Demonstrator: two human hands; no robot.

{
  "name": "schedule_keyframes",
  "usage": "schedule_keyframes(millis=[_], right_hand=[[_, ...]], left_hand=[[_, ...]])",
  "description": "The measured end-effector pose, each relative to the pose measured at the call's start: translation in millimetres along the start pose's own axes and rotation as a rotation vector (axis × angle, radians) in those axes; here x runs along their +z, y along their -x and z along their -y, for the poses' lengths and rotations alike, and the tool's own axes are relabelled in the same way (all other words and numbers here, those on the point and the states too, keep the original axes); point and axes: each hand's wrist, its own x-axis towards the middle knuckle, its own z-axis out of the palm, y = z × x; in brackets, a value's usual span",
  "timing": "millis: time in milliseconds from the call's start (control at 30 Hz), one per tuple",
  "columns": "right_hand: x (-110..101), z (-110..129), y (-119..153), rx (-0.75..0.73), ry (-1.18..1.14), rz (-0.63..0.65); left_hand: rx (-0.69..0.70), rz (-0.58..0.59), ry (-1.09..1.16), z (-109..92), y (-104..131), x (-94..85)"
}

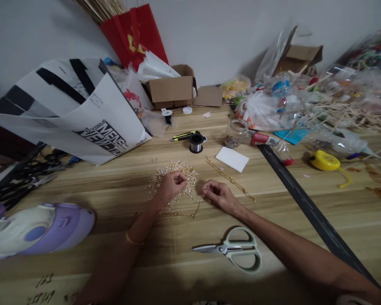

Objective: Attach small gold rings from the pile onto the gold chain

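Observation:
My left hand (172,185) is over a spread pile of small gold and clear beads (157,180), its fingers closed in a pinch; what they hold is too small to make out. To its right, my right hand (219,194) rests low over the wooden table, fingers curled together, with their contents hidden. A thin gold chain (186,215) lies just below the pile, its right end near my right hand. Another gold chain (230,178) stretches diagonally beyond my right hand. Scissors (238,249) with pale green handles lie nearer to me, blades pointing left.
Behind the beads are a wire spool (196,143), a yellow-black cutter (184,136), a white card (232,159) and a bead jar (235,134). A purple-white bottle (47,228) and paper bag (92,123) stand left. A yellow tape measure (324,161) and plastic clutter occupy the right.

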Motion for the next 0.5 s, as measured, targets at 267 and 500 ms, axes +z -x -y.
schedule_keyframes(millis=[267, 500], right_hand=[[-1.3, -2.1, -0.4, -0.017, 0.021, 0.004], [-1.0, -4.0, -0.2, -0.009, 0.005, 0.004]], left_hand=[[-0.117, 0.042, 0.166, -3.0, 7.9, -1.6], [-0.102, 0.038, 0.204, 1.1, 12.6, 0.7]])
